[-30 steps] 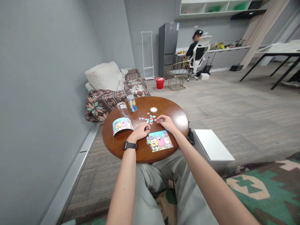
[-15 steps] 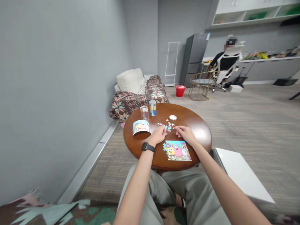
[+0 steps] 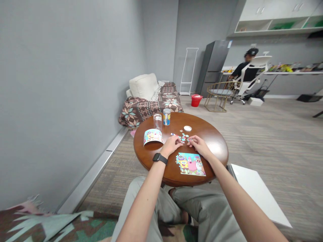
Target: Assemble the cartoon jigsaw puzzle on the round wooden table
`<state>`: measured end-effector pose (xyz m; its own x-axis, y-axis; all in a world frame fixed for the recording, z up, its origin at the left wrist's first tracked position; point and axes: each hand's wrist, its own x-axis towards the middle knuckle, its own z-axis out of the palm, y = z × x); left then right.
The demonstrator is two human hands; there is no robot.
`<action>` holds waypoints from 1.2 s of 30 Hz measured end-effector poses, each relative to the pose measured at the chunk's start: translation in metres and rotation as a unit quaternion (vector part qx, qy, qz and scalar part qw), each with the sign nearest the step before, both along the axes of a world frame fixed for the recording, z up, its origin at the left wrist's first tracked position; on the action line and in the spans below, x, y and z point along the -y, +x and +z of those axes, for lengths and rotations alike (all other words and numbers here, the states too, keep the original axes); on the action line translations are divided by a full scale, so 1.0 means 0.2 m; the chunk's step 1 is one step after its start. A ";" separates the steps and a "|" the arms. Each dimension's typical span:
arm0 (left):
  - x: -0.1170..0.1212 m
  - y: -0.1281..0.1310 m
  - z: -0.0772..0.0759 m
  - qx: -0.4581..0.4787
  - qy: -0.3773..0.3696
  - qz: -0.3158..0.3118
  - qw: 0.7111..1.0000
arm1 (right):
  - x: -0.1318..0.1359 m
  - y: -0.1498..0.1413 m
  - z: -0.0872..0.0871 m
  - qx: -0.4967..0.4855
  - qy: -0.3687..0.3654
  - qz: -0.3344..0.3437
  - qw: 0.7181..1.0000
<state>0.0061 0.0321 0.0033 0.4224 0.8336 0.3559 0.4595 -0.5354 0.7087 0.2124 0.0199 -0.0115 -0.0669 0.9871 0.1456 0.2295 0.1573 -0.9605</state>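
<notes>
On the round brown table (image 3: pixel 148 153), loose jigsaw puzzle pieces (image 3: pixel 183 137) lie in a small heap between my hands. My left hand (image 3: pixel 171 145), with a black watch at the wrist, rests at the heap's left side; its fingers are curled together, and whatever they hold is hidden. From the right, my right hand (image 3: pixel 200 147) pinches a small puzzle piece (image 3: pixel 189 139) at its fingertips. Nearer to me lies the mostly joined cartoon puzzle (image 3: pixel 191 164), its left edge ragged with tabs. A curved picture sheet (image 3: pixel 153 136) stands left of my left hand.
Behind the sheet stand a clear jar (image 3: pixel 157 122) and a printed can (image 3: pixel 167 117); a round lid (image 3: pixel 187 128) lies beyond the pieces. A white box-like surface (image 3: pixel 259 193) is at the table's right. Further back are a red bucket (image 3: pixel 196 100), a gold-framed chair (image 3: pixel 219 92) and a seated person.
My right hand has shifted slightly left, closer to the heap, and its fingers have drawn in around a piece. My left fingers reach a little further right. The view has tilted slightly.
</notes>
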 end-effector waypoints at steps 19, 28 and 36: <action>0.00 0.00 -0.02 -0.091 0.016 -0.004 0.996 | 0.01 0.01 0.01 0.001 -0.013 -0.011 1.000; -0.01 0.01 -0.03 -0.075 -0.004 0.009 0.997 | 0.00 0.02 0.00 -0.032 -0.018 -0.016 0.999; 0.02 0.00 -0.02 -0.081 0.004 0.020 0.996 | 0.01 0.01 -0.01 -0.012 0.003 -0.014 1.000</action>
